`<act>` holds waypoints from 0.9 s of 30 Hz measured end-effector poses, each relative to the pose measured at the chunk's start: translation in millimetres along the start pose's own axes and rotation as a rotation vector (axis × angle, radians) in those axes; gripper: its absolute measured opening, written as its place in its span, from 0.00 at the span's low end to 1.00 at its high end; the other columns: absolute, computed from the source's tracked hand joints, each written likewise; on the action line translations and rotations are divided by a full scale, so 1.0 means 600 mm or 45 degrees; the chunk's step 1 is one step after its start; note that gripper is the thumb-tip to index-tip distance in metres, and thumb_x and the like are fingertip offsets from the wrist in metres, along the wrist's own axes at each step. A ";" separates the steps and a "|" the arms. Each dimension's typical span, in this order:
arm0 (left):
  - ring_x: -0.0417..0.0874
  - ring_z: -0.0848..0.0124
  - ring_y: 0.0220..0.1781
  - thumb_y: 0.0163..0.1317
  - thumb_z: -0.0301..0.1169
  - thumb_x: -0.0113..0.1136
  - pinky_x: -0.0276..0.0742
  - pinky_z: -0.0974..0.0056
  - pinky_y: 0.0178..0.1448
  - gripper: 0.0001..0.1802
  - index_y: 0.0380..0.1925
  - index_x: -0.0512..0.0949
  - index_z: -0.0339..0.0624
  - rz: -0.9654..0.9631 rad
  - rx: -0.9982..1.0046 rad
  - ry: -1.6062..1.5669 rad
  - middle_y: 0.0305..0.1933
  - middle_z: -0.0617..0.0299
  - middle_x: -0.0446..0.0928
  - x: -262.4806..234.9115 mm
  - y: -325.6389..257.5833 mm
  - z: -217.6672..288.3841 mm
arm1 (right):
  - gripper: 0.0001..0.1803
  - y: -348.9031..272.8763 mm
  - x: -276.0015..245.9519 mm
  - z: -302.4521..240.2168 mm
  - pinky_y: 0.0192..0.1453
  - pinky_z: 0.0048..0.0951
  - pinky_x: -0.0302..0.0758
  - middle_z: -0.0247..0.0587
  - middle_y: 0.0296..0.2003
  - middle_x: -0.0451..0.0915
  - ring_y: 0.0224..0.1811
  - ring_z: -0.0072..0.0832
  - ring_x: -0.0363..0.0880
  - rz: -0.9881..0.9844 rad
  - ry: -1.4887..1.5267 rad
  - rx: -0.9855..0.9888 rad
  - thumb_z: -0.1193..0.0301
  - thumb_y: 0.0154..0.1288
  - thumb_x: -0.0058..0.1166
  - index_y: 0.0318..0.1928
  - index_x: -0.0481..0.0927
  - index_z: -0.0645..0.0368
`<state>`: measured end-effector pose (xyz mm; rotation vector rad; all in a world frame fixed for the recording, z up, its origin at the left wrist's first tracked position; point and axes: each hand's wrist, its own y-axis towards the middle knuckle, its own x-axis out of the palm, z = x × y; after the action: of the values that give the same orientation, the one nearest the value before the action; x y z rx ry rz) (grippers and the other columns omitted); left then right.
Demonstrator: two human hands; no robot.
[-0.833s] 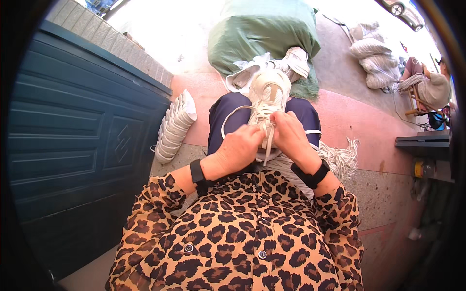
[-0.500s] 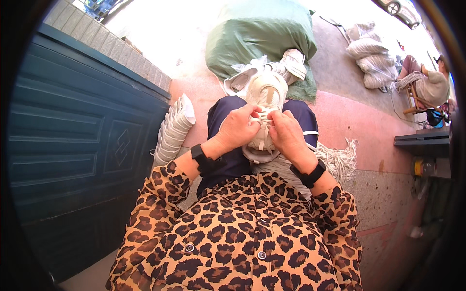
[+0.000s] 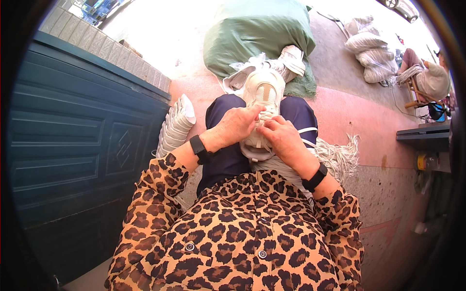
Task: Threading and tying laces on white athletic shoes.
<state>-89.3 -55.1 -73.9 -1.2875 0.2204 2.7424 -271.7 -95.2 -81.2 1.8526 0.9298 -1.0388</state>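
Observation:
A cream sneaker rests between my knees with its toe pointing away and its heel toward me. My left hand comes in from the left side of the lacing, thumb and fingers pinched on a shoelace near the upper eyelets. Lower down, over the tongue, my right hand is closed in a pinch on the lace too. My fingers partly cover the lacing, so the exact path of the lace ends is hidden. Each wrist wears a black band.
Beyond my knees, more pale shoes lie against a big green sack. Stacked white shoe parts stand at left by a dark blue door. A bundle of pale laces hangs by my right leg. Another person sits far right near filled sacks.
My right hand has shifted slightly down and right, its fingers now bent over the tongue. My left hand has moved slightly right along the lacing. The shoe stays in place.

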 end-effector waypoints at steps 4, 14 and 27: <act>0.80 0.54 0.33 0.52 0.24 0.53 0.75 0.56 0.34 0.21 0.49 0.68 0.42 -0.081 0.137 0.137 0.30 0.51 0.78 -0.003 0.008 0.000 | 0.12 0.001 0.007 -0.006 0.40 0.32 0.70 0.37 0.34 0.74 0.44 0.33 0.73 0.000 -0.119 -0.027 0.72 0.49 0.52 0.38 0.76 0.54; 0.77 0.55 0.33 0.47 0.23 0.54 0.75 0.58 0.37 0.13 0.37 0.75 0.38 -0.165 0.143 0.676 0.30 0.51 0.74 -0.068 -0.007 -0.015 | 0.04 -0.054 -0.035 0.013 0.55 0.31 0.67 0.42 0.47 0.74 0.51 0.35 0.71 0.308 1.081 0.428 0.75 0.62 0.47 0.37 0.73 0.59; 0.79 0.56 0.45 0.62 0.23 0.39 0.79 0.59 0.39 0.13 0.45 0.63 0.27 2.174 -0.885 -0.949 0.41 0.48 0.72 -0.409 -0.302 -0.277 | 0.13 -0.575 -0.208 0.243 0.20 0.22 0.55 0.32 0.18 0.58 0.16 0.21 0.53 2.166 1.981 1.388 0.73 0.70 0.35 0.25 0.61 0.59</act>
<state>220.8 86.1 -5.4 0.6140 0.4378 4.6946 -664.7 -109.4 -117.5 2.9325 -1.0149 1.4216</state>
